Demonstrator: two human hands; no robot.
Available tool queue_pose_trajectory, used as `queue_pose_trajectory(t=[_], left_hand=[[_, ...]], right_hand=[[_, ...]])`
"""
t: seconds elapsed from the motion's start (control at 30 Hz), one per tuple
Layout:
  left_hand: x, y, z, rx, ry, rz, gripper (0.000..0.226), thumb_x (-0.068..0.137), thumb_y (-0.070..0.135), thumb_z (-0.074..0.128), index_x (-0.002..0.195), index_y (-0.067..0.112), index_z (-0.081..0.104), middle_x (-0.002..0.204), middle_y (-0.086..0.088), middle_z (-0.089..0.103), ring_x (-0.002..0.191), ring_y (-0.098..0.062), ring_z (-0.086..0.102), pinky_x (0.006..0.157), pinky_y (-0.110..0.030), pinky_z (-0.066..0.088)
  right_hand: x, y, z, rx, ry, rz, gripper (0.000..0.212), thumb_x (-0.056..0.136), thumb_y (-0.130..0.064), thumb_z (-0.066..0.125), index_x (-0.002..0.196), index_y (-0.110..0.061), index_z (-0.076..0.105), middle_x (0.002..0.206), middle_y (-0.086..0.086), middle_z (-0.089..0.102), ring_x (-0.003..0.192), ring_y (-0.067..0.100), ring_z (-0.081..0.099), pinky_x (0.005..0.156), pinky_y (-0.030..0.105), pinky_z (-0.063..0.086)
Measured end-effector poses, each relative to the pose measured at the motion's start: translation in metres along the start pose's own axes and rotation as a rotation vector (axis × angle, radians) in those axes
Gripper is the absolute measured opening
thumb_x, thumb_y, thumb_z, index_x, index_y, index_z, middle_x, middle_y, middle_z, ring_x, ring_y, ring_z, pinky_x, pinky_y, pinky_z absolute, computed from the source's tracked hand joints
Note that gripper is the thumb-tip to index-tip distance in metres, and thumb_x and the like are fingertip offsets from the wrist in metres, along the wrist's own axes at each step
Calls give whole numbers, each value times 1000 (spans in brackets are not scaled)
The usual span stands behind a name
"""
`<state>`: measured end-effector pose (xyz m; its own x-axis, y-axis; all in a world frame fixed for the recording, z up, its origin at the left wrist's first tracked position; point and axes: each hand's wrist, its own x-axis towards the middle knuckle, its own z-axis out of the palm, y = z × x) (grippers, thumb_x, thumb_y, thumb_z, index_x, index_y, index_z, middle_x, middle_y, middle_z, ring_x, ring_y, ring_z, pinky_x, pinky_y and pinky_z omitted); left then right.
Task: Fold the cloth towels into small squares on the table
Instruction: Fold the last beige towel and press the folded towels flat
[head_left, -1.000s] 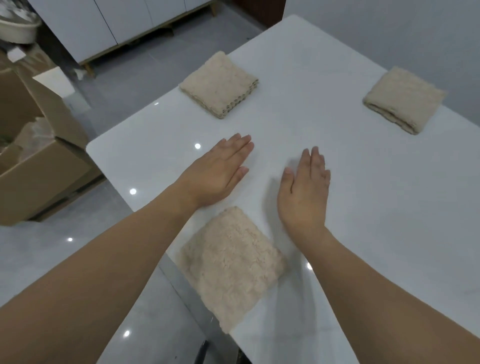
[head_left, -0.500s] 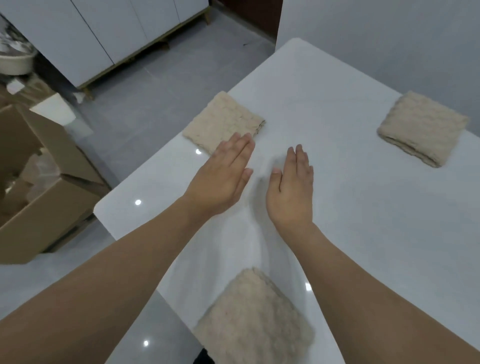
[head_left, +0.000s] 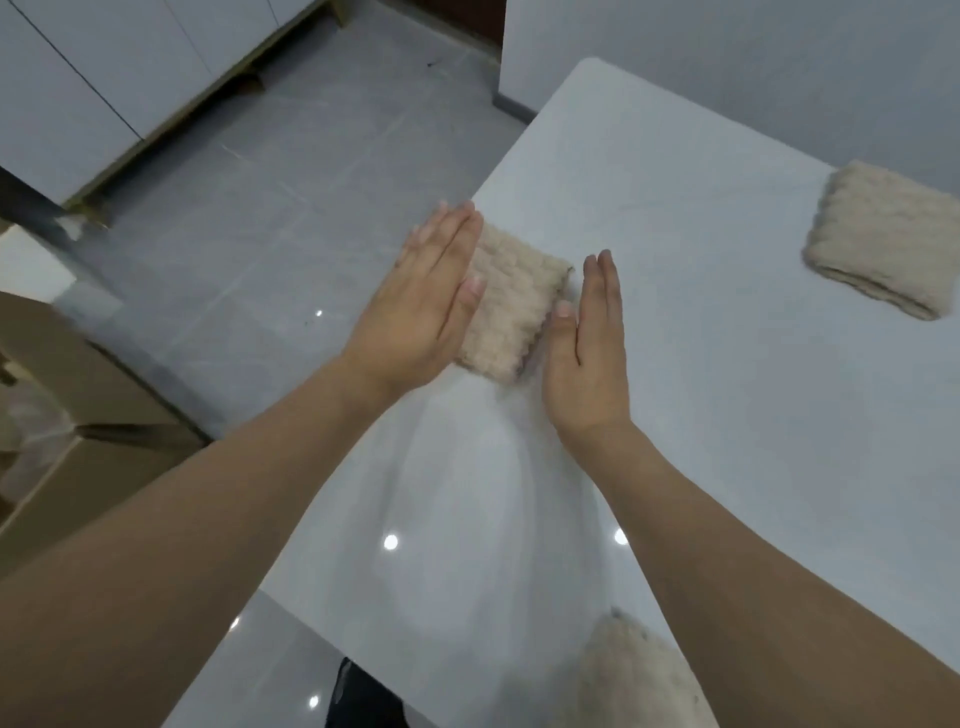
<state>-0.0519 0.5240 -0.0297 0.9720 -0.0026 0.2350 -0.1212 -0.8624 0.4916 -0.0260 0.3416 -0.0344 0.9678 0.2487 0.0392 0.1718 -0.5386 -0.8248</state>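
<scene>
The folded towel (head_left: 511, 312) sits at the bench's (head_left: 701, 415) left edge, right between both flat hands. Left hand (head_left: 423, 306) covers its left side, right hand (head_left: 587, 353) stands just beside its right edge. Both grips open, nothing held, left one's closer.

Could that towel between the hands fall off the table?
It might. The folded towel sits close to the table edge, with the left hand already out over the floor. A sideways push from the right hand could slide it off, or loosen its folds.
</scene>
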Motion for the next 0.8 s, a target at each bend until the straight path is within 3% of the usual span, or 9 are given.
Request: queue_pose_trajectory(t=[0.2, 0.4, 0.53, 0.8], left_hand=[[25, -33, 2, -225, -145, -18, 61, 105, 39, 22, 156, 5, 19, 164, -9, 16, 153, -19, 7, 124, -37, 7], [38, -46, 17, -132, -235, -24, 62, 103, 41, 18, 156, 9, 19, 165, -5, 16, 153, -17, 2, 124, -38, 1], [39, -55, 22, -67, -302, -39, 61, 105, 41, 20, 157, 9, 14, 166, -3, 8, 152, -14, -6, 124, -37, 0], [38, -63, 24, -82, -320, -33, 57, 108, 35, 25, 158, 10, 10, 166, -2, 0, 152, -14, -8, 124, -34, -4]], right_hand=[[15, -11, 35, -145, 37, -33, 58, 103, -35, 24, 153, -7, 15, 162, 4, 4, 149, 11, 0, 121, 40, 9], [29, -8, 55, -337, 77, 52, 62, 100, -37, 19, 152, -3, 15, 161, 11, 6, 149, 21, 2, 121, 41, 6], [26, -2, 65, -566, 17, 116, 69, 97, -46, 5, 154, -7, 10, 162, 8, 3, 149, 21, 0, 121, 40, 1], [18, 12, 53, -716, 13, 166, 62, 100, -40, 4, 155, -12, 9, 162, 2, 7, 149, 18, 1, 120, 40, -2]])
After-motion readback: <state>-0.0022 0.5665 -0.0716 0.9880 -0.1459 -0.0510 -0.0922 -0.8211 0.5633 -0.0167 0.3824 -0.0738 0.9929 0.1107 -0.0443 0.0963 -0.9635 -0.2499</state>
